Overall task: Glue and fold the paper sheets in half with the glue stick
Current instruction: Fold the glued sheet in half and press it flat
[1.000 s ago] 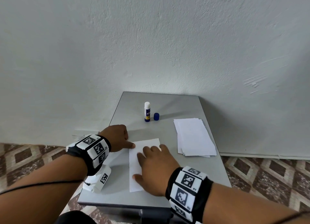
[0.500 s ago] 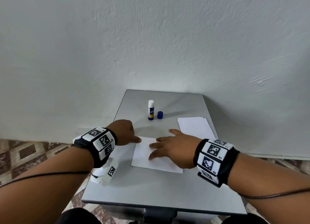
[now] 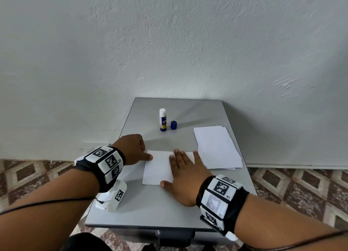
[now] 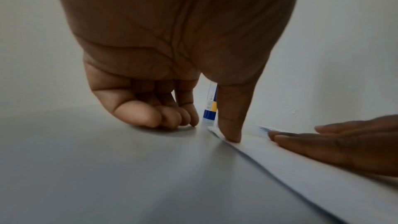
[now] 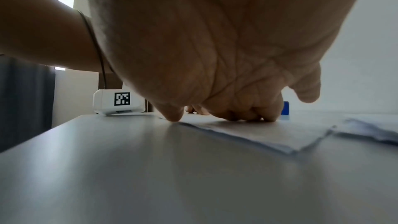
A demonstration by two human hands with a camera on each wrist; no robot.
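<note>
Under our right hand [image 3: 183, 183] lies the folded paper sheet [image 3: 157, 168], flat on the grey table [image 3: 150, 211]; our fingers are spread straight and press the sheet's right part, with the thumb at its near edge. Our left hand [image 3: 131, 149] rests just left of the sheet: the thumb tip presses its far left edge, while the other fingers [image 4: 150, 117] are curled under and rest on the table, holding nothing. Beyond our left hand the glue stick [image 3: 163, 120] stands upright and uncapped, with its blue cap [image 3: 173, 125] just beside it on the right. Right of our right hand, nearly touching the folded sheet, lies a stack of white paper sheets [image 3: 216, 147]. Below our left wrist a white marker block [image 3: 113, 199] sits at the table's left edge.
</note>
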